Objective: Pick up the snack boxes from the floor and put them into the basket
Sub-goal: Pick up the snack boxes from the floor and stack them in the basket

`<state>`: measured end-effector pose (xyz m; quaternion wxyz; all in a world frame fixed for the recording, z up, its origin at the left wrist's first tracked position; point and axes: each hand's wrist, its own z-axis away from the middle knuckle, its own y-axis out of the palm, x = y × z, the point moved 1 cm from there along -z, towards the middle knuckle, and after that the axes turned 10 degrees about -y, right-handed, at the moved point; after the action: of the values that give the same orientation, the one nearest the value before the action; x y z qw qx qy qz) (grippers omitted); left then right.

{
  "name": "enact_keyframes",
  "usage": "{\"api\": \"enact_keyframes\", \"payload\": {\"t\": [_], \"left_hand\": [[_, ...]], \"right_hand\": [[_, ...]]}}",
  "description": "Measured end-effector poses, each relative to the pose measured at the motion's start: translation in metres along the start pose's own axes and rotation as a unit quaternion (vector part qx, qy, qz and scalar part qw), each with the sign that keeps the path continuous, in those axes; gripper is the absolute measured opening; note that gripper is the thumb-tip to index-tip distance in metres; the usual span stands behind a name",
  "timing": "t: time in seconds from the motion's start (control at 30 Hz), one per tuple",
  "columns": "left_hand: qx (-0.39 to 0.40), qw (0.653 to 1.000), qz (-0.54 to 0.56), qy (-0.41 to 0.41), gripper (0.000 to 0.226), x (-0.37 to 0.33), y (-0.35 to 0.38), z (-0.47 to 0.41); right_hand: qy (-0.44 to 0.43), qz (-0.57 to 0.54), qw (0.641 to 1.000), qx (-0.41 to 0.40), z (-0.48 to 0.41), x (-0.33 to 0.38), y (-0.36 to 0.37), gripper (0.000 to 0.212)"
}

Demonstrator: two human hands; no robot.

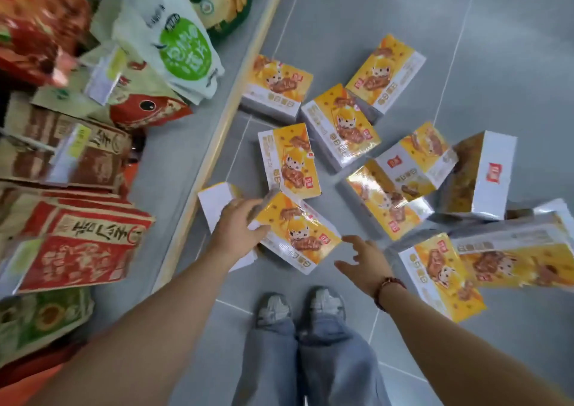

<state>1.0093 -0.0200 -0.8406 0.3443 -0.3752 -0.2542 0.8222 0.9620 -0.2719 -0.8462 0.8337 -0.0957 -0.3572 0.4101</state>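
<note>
Head view, looking straight down: a person bends over a scatter of yellow snack boxes on the grey tiled floor (341,17). The left hand (236,228) has its grip laid on the near-left corner of the nearest snack box (298,234), fingers curled over the edge and touching the wrapping; whether the grip has truly clamped on it cannot be told, since the box looks to rest on the tiles. The right hand (363,261), a beaded bracelet (388,287) at its wrist, hangs just beside that same box's right end, fingers spread apart and closed on nothing. Partly under the left grip lies a white-faced box (214,200), against the pale wooden edge (223,119) of a low shelf platform. Just beyond the left grip lies another yellow box (292,160), and farther out a loose cluster of boxes (341,126), some overlapping. To the right of the right grip sit more boxes (441,272), one of them stood on its side (484,175). Left of the left grip, packed snack bags (77,250) in red, brown and green fill the shelves. Below both grips, grey sneakers (301,307) and blue jeans (310,365) stand on the tiles. No basket is in view.
</note>
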Motion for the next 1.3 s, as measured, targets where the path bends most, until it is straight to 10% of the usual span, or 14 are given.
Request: {"api": "enact_keyframes", "payload": {"t": [0.7,1.3], "left_hand": [[-0.038,0.998,-0.002,0.052,0.072,0.045,0.141,-0.123],[-0.093,0.993,0.057,0.046,0.062,-0.049,-0.085,0.024]], "right_hand": [[0.104,-0.304,0.924,-0.207,-0.145,-0.079,0.121,0.063],[-0.074,-0.065,0.978,-0.186,0.002,0.120,-0.086,0.064]]}}
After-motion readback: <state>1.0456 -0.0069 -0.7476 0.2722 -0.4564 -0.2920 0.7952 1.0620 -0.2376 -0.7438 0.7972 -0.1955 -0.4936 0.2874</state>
